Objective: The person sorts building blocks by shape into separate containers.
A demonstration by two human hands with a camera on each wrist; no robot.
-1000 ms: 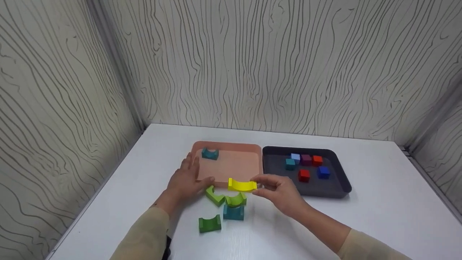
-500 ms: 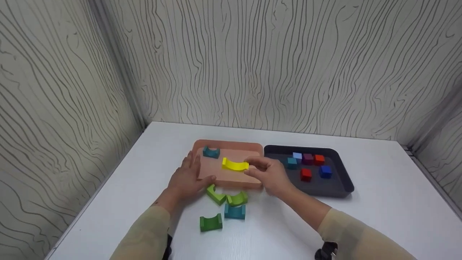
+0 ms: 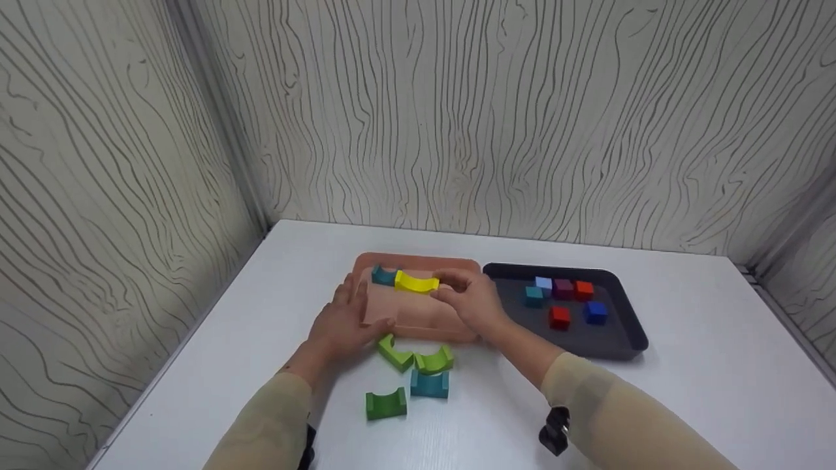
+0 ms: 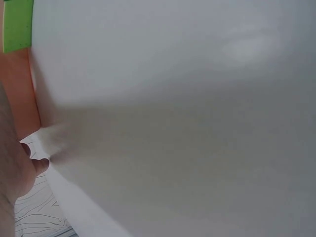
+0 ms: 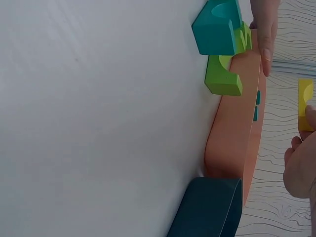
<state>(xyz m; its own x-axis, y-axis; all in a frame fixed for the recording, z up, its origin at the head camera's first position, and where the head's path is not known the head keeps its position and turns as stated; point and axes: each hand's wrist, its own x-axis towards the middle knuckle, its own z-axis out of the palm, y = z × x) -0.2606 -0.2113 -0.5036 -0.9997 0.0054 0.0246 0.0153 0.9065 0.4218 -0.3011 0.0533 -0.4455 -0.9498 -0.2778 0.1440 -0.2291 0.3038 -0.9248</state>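
Resting flat on the white desk (image 3: pixel 686 365), the left hand (image 3: pixel 343 323) lies against the left rim of the pink tray (image 3: pixel 418 313), its fingers (image 3: pixel 349 297) straight and relaxed along that rim, the thumb touching the tray's near left corner; it holds nothing. Inside the tray, at its far left corner, sits one teal arch block (image 3: pixel 383 276). Just beside it, touching or nearly so, is one yellow arch block (image 3: pixel 417 282), hollow side up, pinched at its right end by the right hand (image 3: pixel 467 300), whose fingers (image 3: pixel 450 281) curl round it; whether it already rests on the tray floor I cannot tell. In the right wrist view the yellow arch block (image 5: pixel 305 103) shows above the pink tray (image 5: pixel 237 143), held at the fingertips.

On the desk near the tray's near edge lie four more arch blocks: two light green arches (image 3: pixel 395 356) touching each other just beside the rim, one teal arch (image 3: pixel 429 384) in front of them, and one dark green arch (image 3: pixel 385 403) nearest the desk's near edge.

To the right, touching the pink tray, stands one dark tray (image 3: pixel 620 343) holding six cubes: teal (image 3: pixel 533 297), pale blue (image 3: pixel 543 283), purple (image 3: pixel 562 287), two red (image 3: pixel 559 317), and one blue (image 3: pixel 595 312).
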